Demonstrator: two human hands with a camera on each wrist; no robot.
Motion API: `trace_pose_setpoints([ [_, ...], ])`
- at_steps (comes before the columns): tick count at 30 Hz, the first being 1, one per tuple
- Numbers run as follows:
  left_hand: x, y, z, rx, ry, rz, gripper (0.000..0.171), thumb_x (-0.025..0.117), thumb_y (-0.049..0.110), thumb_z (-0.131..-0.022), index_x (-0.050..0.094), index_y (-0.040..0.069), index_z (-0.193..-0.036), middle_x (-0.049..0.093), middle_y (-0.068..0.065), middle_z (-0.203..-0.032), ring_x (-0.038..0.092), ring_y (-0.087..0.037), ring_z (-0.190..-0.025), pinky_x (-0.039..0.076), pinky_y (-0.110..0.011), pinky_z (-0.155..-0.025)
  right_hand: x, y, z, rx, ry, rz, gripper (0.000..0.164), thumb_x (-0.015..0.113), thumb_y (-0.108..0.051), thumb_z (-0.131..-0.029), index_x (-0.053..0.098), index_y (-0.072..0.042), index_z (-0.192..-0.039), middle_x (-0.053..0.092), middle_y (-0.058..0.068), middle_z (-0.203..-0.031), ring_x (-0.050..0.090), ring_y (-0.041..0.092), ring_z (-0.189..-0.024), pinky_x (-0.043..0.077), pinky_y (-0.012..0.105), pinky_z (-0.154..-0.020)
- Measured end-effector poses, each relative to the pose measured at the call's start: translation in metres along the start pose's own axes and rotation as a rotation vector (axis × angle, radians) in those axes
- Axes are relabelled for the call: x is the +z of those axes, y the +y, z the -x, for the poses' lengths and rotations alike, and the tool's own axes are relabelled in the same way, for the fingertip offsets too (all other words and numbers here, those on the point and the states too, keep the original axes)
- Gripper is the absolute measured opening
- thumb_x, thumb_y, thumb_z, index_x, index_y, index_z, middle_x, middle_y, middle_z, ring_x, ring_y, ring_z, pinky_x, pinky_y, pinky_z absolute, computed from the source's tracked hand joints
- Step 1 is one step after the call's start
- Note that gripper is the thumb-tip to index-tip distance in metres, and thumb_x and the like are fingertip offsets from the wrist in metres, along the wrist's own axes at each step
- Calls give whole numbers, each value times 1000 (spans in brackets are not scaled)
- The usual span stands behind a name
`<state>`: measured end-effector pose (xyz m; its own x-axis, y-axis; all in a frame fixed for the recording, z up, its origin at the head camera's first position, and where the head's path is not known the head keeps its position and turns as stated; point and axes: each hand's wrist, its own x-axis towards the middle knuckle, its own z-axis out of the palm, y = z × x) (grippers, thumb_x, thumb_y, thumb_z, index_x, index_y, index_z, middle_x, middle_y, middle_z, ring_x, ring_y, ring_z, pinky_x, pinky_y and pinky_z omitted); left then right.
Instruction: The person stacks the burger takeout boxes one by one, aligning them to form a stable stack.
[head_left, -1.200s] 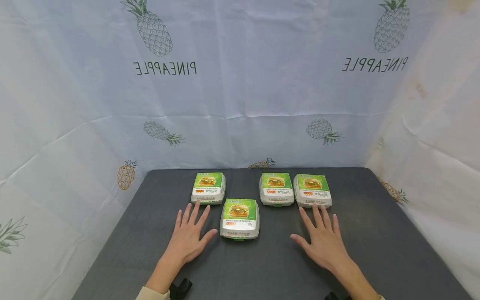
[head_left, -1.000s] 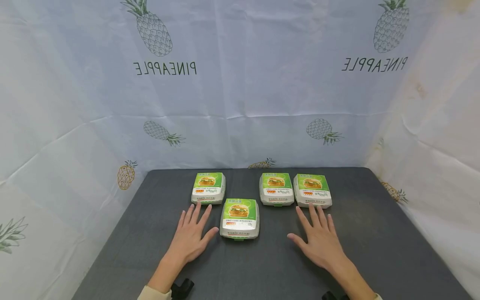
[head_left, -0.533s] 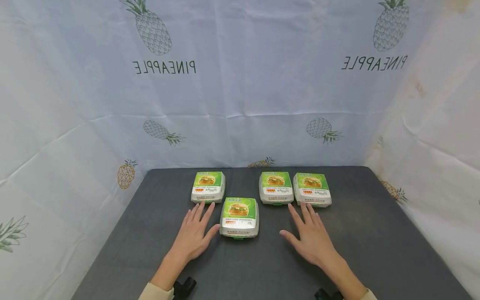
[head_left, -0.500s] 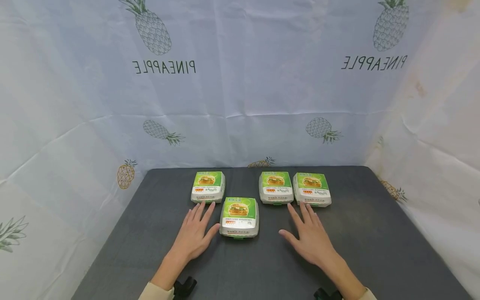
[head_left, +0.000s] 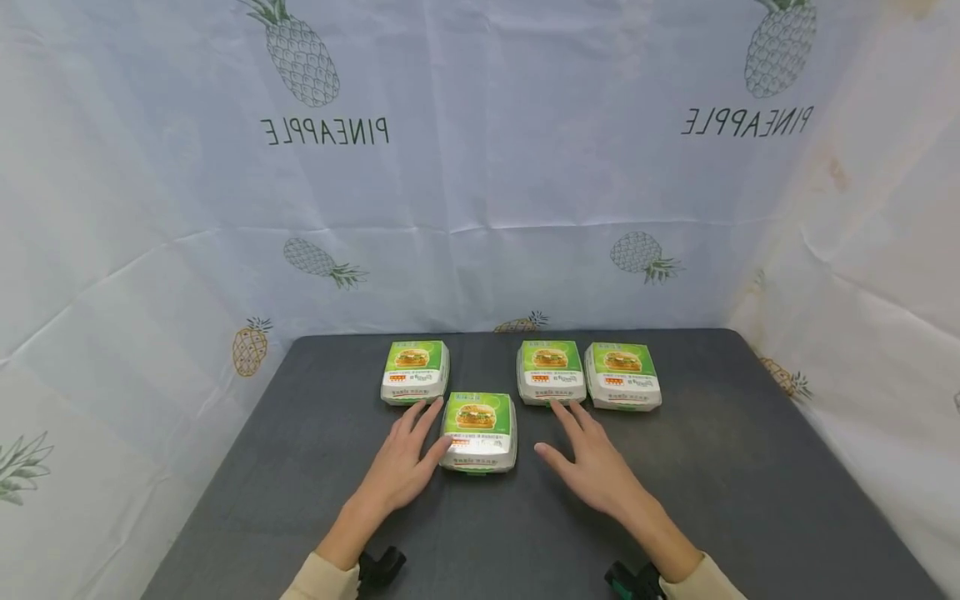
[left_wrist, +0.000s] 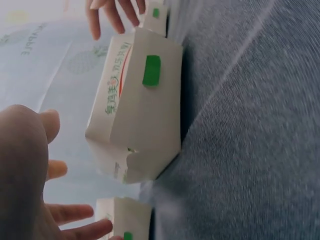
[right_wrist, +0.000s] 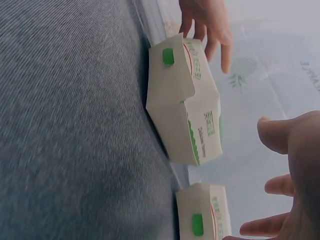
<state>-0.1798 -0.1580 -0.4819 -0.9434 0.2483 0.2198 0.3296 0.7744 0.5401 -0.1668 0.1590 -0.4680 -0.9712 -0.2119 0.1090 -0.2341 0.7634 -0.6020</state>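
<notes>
Burger box (head_left: 478, 437) sits on the tabletop (head_left: 495, 542). The left hand (head_left: 401, 467) is just left of it, the right hand (head_left: 595, 471) to its right, each grip spread. Three more boxes (head_left: 551, 372) sit behind it.

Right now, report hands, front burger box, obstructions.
Left hand empty beside front burger box, contact unclear. Right hand empty, apart from it. Box closed, on dark table. Nothing between hands and box.

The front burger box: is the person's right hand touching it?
Apart. The head view shows a strip of dark table between the right hand and the box.
</notes>
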Motion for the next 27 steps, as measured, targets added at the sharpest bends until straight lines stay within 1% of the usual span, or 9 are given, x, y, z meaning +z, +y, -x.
trace_pose_setpoints([
  [3,1,2,-2,-25,-12,57,64,49,51,-105,34,23,-161,31,-16,-161,35,-41,-144,35,-67,-106,3,-4,-4,-20,4,-39,82,55,-63,-98,29,-20,-163,26,21,-163,30,49,-145,31,73,-104],
  [8,2,4,-6,-50,-44,166,64,50,49,-106,34,22,-161,31,-17,-160,37,-39,-143,35,-64,-108,10,-8,-10,-28,-4,-86,80,55,-63,-98,31,-20,-162,28,21,-162,32,47,-145,31,70,-106],
  [11,2,4,-8,-60,-63,253,64,51,47,-106,33,21,-161,32,-15,-159,40,-37,-141,38,-60,-107,15,-11,-14,-38,-11,-125,78,58,-58,-99,32,-20,-161,31,17,-162,34,42,-145,32,67,-108],
  [14,3,5,-9,-70,-81,317,64,52,46,-106,32,20,-161,33,-13,-159,42,-35,-140,42,-56,-106,19,-15,-17,-34,-19,-175,75,61,-55,-99,34,-22,-161,35,11,-160,42,36,-141,37,61,-107],
  [17,4,5,-11,-85,-98,340,64,52,45,-106,32,20,-162,35,-13,-158,46,-34,-136,45,-53,-104,23,-18,-21,-31,-25,-241,73,63,-52,-99,36,-21,-160,39,10,-158,51,35,-133,43,57,-103],
  [20,5,5,-12,-95,-105,343,63,54,43,-106,34,19,-161,39,-15,-155,51,-33,-130,46,-53,-100,29,-21,-25,-25,-42,-300,71,65,-47,-99,39,-19,-159,43,13,-155,56,36,-128,48,53,-99],
  [23,6,4,-13,-113,-112,349,61,55,40,-106,36,18,-159,43,-17,-152,54,-32,-127,46,-53,-97,34,-22,-29,-7,-60,-321,69,66,-45,-99,41,-18,-157,47,16,-151,59,35,-123,50,52,-95],
  [25,7,3,-14,-124,-117,361,61,56,39,-105,38,18,-159,44,-17,-152,54,-34,-126,45,-54,-96,37,-23,-32,15,-75,-333,68,67,-46,-98,43,-19,-156,50,16,-148,61,31,-120,51,51,-92],
  [27,9,3,-15,-139,-128,375,60,57,38,-105,38,18,-159,43,-18,-153,53,-35,-128,44,-55,-98,40,-22,-34,27,-87,-349,68,67,-46,-98,44,-19,-156,54,16,-145,63,29,-116,52,49,-89],
])
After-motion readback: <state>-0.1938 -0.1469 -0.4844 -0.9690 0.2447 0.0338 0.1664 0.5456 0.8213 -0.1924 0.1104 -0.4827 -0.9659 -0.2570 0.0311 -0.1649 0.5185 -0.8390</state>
